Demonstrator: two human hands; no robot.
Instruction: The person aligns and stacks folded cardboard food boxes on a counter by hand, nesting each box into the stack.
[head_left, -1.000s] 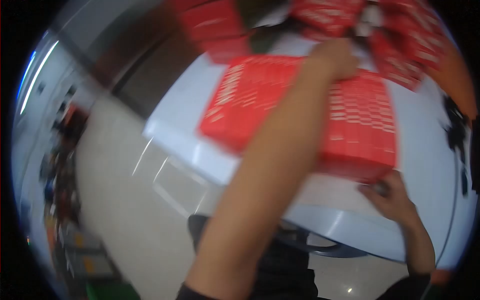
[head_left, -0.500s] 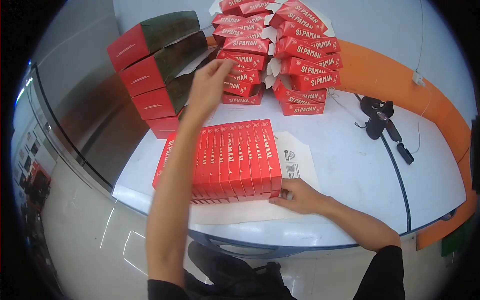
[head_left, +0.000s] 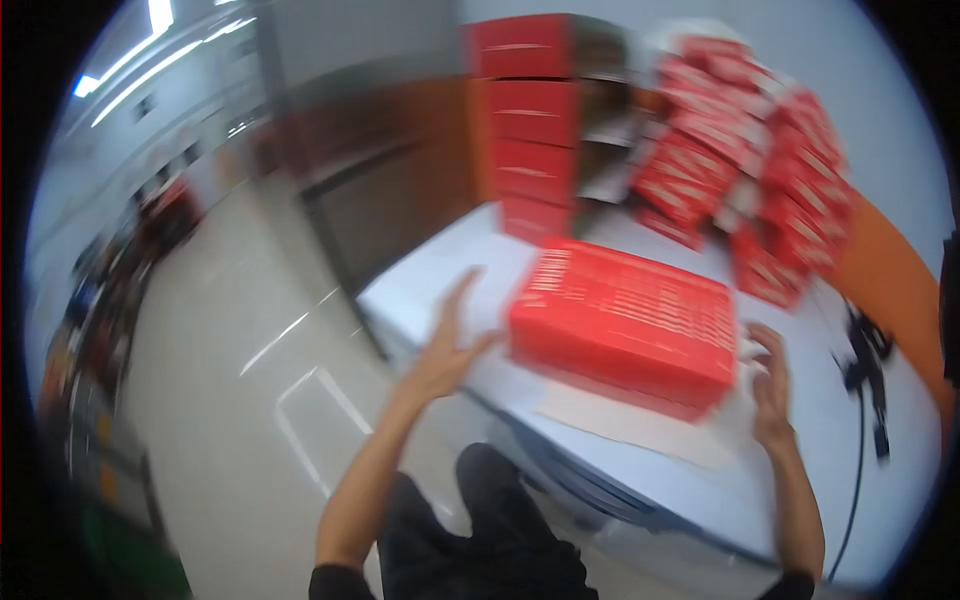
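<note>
A tight row of red boxes (head_left: pixel 625 325) with blurred pale lettering sits on a flat off-white sheet (head_left: pixel 635 425) at the front of the table. Beside the row's left end is my left hand (head_left: pixel 450 345), thumb and fingers spread, a gap between it and the boxes. My right hand (head_left: pixel 771 385) is at the row's right end with fingers apart and slightly curved. It holds nothing that I can see, and blur hides whether its fingertips touch the boxes.
Larger red and dark green boxes (head_left: pixel 525 110) are stacked at the back of the white table (head_left: pixel 425 265). Heaped red cartons (head_left: pixel 695 165) stand right of them. A black strap with a device (head_left: pixel 868 360) and a dark cable (head_left: pixel 856 480) lie at the right.
My view has swung left. My left hand has come down from near the carton heap to the row's left end. My right hand has opened from the row's front right corner.
</note>
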